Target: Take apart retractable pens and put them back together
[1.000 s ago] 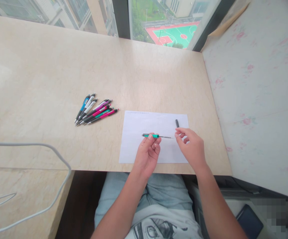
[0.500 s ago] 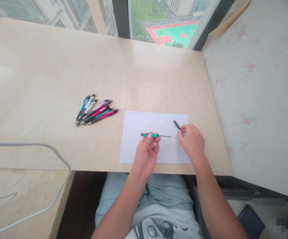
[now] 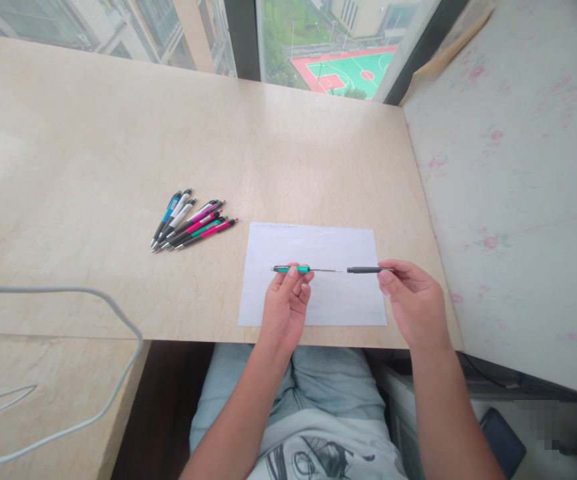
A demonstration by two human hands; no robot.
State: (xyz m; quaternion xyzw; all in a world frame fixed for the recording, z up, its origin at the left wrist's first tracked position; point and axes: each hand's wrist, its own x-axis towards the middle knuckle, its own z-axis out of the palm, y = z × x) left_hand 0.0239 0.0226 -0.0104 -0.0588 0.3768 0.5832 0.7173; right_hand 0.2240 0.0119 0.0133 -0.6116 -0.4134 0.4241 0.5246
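Over a white sheet of paper (image 3: 318,307), my left hand (image 3: 287,303) pinches the green upper barrel of a pen (image 3: 303,269). A thin ink refill (image 3: 326,271) sticks out of that barrel to the right. My right hand (image 3: 415,300) is closed on one end of the pen's black lower barrel (image 3: 362,270), held level. Its free end faces the refill tip, in line with it and a small gap apart. Faint small writing runs along the paper's top edge.
Several click pens (image 3: 193,223) in blue, white, purple, pink and green lie fanned left of the paper. A grey cable (image 3: 93,291) loops at the lower left. To the right stands a flowered panel (image 3: 508,200); windows (image 3: 338,40) are behind. A dark phone-like object (image 3: 502,443) sits lower right.
My right hand has moved right and turned the black barrel from a slant to level, facing the refill. My left hand has shifted slightly left with the green barrel.
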